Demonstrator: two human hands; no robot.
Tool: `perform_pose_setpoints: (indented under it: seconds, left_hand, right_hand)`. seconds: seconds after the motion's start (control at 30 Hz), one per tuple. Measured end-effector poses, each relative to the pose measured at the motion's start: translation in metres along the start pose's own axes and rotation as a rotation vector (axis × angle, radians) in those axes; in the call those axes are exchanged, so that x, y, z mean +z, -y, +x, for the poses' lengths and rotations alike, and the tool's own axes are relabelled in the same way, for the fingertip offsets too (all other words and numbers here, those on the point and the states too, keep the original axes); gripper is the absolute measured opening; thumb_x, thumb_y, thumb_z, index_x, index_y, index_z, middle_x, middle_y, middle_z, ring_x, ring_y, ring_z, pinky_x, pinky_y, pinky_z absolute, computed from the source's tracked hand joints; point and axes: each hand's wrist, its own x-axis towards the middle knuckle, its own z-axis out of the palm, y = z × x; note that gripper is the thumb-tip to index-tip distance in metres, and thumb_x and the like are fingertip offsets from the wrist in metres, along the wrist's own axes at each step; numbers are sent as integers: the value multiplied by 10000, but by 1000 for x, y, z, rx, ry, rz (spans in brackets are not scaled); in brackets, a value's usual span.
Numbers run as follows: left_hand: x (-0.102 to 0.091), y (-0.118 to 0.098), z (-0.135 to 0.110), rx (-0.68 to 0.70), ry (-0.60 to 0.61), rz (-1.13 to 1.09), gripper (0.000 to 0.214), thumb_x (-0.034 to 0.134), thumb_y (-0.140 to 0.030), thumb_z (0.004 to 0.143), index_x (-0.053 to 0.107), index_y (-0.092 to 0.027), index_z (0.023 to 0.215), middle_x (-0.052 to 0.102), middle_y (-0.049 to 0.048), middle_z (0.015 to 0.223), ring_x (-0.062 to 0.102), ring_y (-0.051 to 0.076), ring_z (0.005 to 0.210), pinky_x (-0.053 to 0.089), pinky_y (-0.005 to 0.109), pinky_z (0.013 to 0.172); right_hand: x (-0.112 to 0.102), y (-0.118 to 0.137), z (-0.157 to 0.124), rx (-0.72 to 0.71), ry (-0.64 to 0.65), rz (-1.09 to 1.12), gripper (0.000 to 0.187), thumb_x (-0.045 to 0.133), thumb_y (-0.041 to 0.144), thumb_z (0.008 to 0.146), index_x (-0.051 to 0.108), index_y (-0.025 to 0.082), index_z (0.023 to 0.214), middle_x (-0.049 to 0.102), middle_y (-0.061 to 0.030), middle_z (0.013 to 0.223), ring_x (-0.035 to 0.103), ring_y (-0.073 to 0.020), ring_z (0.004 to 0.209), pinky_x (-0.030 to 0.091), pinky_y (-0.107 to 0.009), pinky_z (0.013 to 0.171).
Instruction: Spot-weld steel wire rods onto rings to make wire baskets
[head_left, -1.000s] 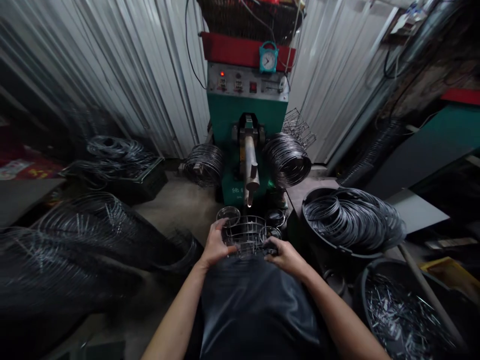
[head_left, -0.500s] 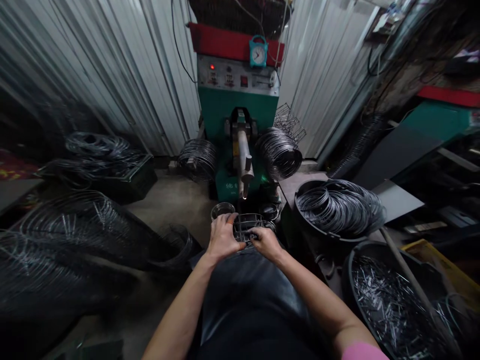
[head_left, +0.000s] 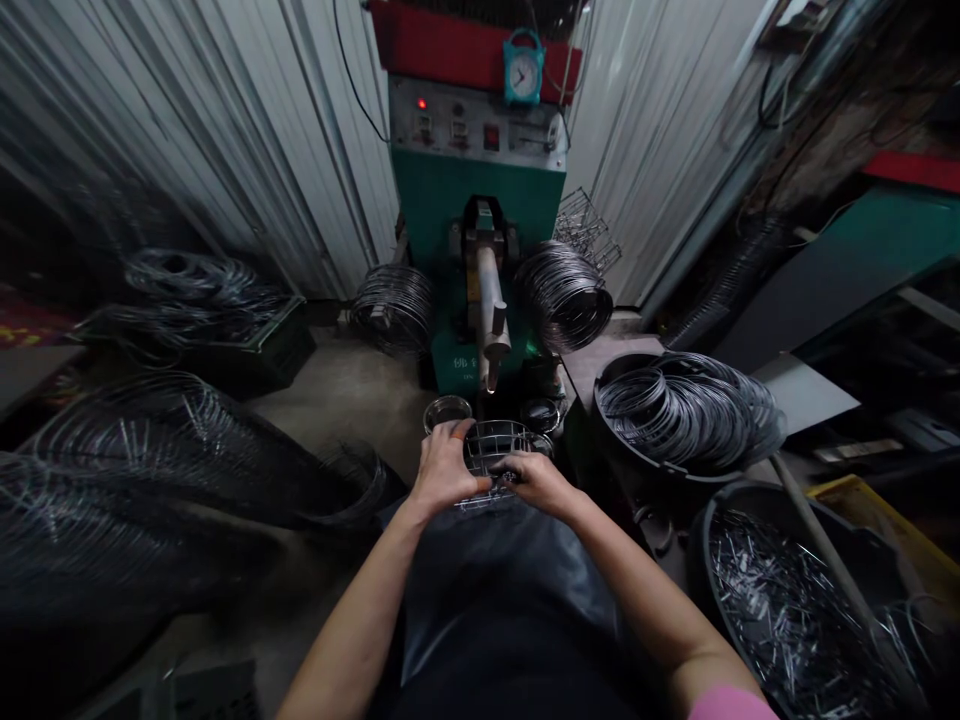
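A round wire basket of thin metal rods sits between my hands, just above the dark apron on my lap. My left hand grips its left side, fingers over the rim and thumb along the near edge. Closed at the near right part of the basket is my right hand, its fingertips pinched; whether a loose wire piece is in them is too dark to tell. Just beyond the basket, the welding machine's arm points down with its tip above it.
The green machine carries wire coils at left and right. A tub of wire rings and a tub of short metal pieces stand right. Wire mesh rolls lie left. Two small bowls flank the basket.
The wire basket has tilted slightly, so more of its grid shows between my hands. Both hands stay on it, nearly in place. The view has shifted a little downward.
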Motion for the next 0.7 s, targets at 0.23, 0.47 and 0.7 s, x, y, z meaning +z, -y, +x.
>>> perform_pose_setpoints:
  seconds: [0.23,0.47,0.7]
  left_hand:
    - [4,12,15,9,4,-70,804,711,-300,484,422,-207,1229,455,99,1236,433,307,1164,379,441,983]
    - [6,20,37,27,-23,-89,781,710,-304,491,432,-203,1214,483,94,1214,453,301,1144,400,447,956]
    - [1,24,62,-7,-8,-117,756,706,-292,489,457,-198,1197,495,94,1202,478,292,1116,427,414,922]
  right_hand:
    - [-1,-6,12,-28,-10,-52,253,579,21,723,641,159,926,666,-63,902,634,-169,855,481,-248,743]
    - [-7,-15,32,-53,-6,-109,239,563,21,730,631,158,914,650,-52,875,625,-154,833,475,-230,731]
    - [-16,-23,55,-35,-38,-143,169,547,44,763,623,163,856,634,-41,847,611,-136,790,455,-219,715]
